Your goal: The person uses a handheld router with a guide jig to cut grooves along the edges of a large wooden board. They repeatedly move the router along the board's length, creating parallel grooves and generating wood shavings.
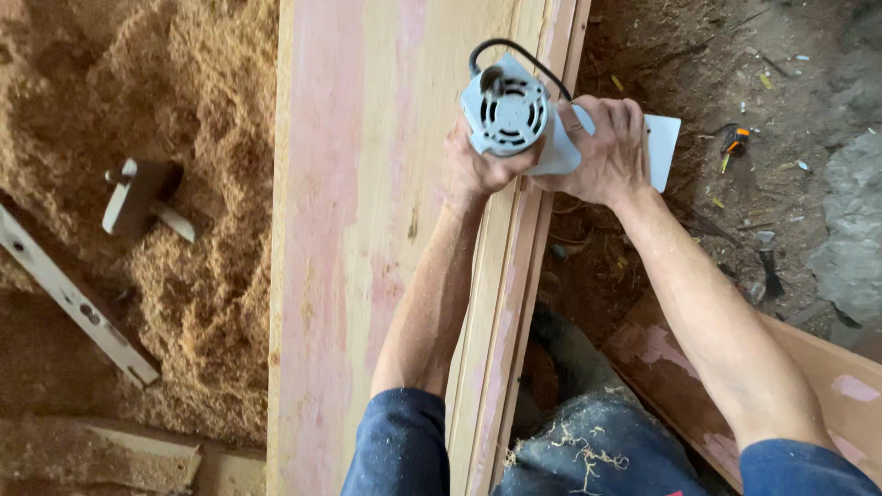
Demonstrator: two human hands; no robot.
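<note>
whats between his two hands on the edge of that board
The grey power tool, a router seen from its vented top, sits between the left hand and the right hand in the head view. Both grip it over the plank.

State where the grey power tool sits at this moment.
In the head view, upper centre, the grey power tool sits on the plank's right edge, gripped by left hand and right hand.
</note>
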